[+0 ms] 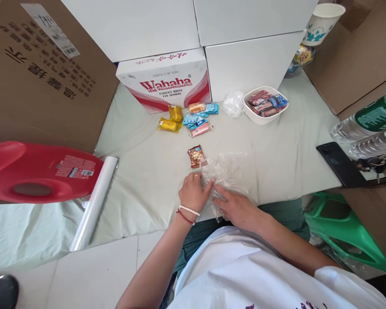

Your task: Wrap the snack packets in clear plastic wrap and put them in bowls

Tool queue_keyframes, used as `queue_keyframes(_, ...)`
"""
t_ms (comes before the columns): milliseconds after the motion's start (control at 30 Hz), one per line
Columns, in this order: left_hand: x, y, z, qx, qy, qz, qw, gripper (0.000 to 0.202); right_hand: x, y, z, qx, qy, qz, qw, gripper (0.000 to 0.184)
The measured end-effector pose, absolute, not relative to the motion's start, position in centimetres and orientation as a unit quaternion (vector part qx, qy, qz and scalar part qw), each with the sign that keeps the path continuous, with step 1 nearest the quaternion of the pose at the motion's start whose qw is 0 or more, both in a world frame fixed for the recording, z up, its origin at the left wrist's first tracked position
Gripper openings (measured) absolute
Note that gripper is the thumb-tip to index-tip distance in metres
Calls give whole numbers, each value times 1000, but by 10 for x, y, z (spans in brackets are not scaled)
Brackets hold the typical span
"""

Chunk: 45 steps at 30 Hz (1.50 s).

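Note:
A clear plastic bag (227,171) lies crumpled on the pale green cloth near the table's front edge. My left hand (194,191) pinches the bag's left side, fingers curled. My right hand (238,208) rests on the bag's lower part, fingers pressed onto the plastic. A brown cookie packet (195,156) lies just above my left hand, touching the bag's edge. Further back lies a pile of snack packets: yellow ones (171,120), blue ones (196,118) and a pink one (200,129).
A white bowl (260,118) holds more packets, with a crumpled clear bag (233,104) beside it. A Wahaha box (165,79) and white boxes stand behind. At left lie a roll of film (94,201) and a red jug (35,171). A phone (339,163) and bottles (369,118) sit right.

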<state>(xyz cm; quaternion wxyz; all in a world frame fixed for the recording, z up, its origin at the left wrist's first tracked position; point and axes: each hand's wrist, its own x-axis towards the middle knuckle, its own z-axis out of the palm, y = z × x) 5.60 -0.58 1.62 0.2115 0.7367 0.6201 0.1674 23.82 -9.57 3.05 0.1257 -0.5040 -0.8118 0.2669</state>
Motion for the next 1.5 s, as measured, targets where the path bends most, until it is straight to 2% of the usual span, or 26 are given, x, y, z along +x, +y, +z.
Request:
queue_keyframes(100,54,1,8,742,617,170,197,14,244,-108,36,-494,-809,290,130,46)
queue_keyframes(233,44,7,0,721,621,214,223,20,266,-129,47,-465,-786,399,86,46)
queue_keyframes(333,41,8,0,702,640,200,238,23,287,-135,65,-422,-760,493,34,41)
queue_keyframes(400,43,6,3,704,648,179,230,26,301,-133,85,-392,-756,524,29,39)
queue_keyframes(500,50,0,8,732,638,151,186,30,315,-123,117,-348,-766,530,101,38)
queue_keyframes(600,57,-10,12,767,618,117,130,34,320,-107,135,-403,-757,466,215,35)
queue_keyframes(700,60,-22,9,789,595,128,89,53,313,-84,121,-506,-749,356,238,30)
queue_keyframes(767,60,-30,3,796,578,170,68,70,302,-69,95,-546,-756,300,200,30)
queue_keyframes(800,59,-34,-1,798,568,189,61,71,296,-63,79,-560,-758,283,177,32)
queue_keyframes(867,56,-38,-8,803,556,207,57,59,285,-54,49,-586,-755,264,131,38)
queue_keyframes(933,52,-37,-13,800,560,203,73,35,277,-52,26,-611,-745,244,108,37)
queue_keyframes(1033,48,-27,-15,778,579,209,123,15,273,-55,7,-640,-728,207,130,33)
queue_keyframes(1267,38,-4,-7,653,628,319,278,12,274,-61,-3,-640,-726,183,172,34)
queue_keyframes(1500,10,15,-6,536,698,367,302,21,272,-62,-6,-648,-721,168,180,38)
